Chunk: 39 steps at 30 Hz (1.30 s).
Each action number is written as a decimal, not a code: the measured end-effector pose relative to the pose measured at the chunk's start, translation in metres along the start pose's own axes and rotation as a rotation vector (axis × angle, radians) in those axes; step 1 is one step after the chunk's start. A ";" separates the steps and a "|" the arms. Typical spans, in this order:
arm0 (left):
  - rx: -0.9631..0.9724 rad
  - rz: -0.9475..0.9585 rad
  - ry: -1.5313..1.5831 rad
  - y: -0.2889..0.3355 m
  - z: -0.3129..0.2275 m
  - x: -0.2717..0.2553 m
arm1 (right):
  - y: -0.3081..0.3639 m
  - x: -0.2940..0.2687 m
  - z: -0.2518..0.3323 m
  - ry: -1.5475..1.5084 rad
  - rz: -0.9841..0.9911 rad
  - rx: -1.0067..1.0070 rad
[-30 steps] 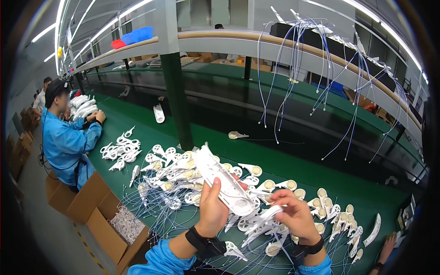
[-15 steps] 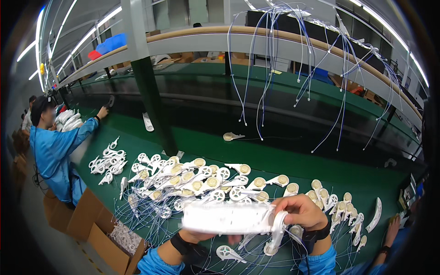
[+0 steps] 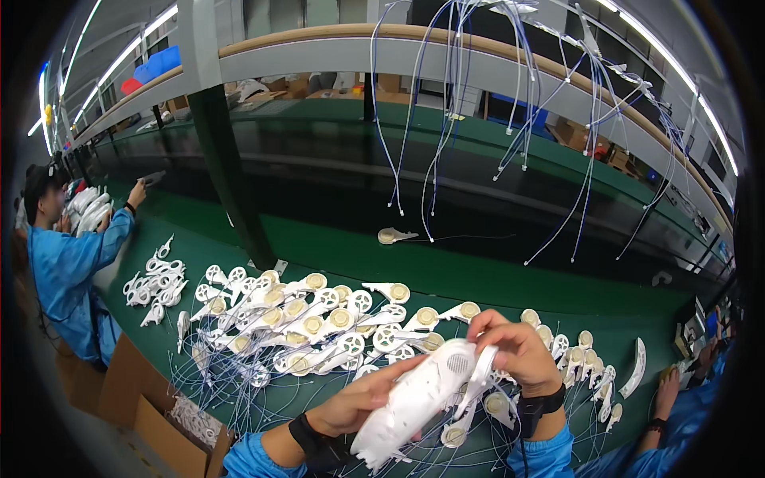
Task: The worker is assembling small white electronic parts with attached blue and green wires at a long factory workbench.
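A long white plastic housing (image 3: 414, 410) with a round slotted grille at its upper end lies tilted in my left hand (image 3: 351, 402). The fingers of that hand grip its left side, and part of them is hidden beneath it. At the grille end, my right hand (image 3: 522, 358) pinches a curved white plastic piece (image 3: 478, 381), which is against or very near the housing. I cannot tell whether the two are joined. Just beyond my hands lie many white arm-shaped parts (image 3: 339, 319) with round cream discs or spoked rings, trailing thin blue and white wires (image 3: 263, 398).
White ring-ended parts (image 3: 155, 283) are heaped at left, above a cardboard box (image 3: 151, 422). A curved white strip (image 3: 635, 368) lies at right. Wires (image 3: 434, 119) hang from the rail. One co-worker in a blue sleeve (image 3: 88, 255) is at left; another's hand (image 3: 668, 390) shows at right.
The housing has turned from level to tilted, its grille end now raised and facing up. My left hand has come into view beside it. The whole view has shifted, moving the table's things leftward.
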<state>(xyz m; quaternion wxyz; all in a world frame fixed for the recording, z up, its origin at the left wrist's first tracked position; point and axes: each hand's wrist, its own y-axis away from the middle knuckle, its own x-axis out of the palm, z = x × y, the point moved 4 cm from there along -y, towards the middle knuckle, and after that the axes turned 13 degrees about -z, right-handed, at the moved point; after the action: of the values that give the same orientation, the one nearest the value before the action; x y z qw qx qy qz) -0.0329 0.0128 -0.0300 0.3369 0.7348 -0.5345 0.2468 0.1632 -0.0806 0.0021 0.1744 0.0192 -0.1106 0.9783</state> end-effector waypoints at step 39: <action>0.797 -0.420 -1.248 0.005 -0.014 -0.032 | -0.004 0.037 -0.026 0.417 -0.323 -0.139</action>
<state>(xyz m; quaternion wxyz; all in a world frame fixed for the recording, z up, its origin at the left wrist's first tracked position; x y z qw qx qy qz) -0.0477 0.0421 -0.0426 -0.2777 0.8898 -0.3455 -0.1088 0.1297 -0.0589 -0.0193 0.3482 -0.1775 -0.1345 0.9106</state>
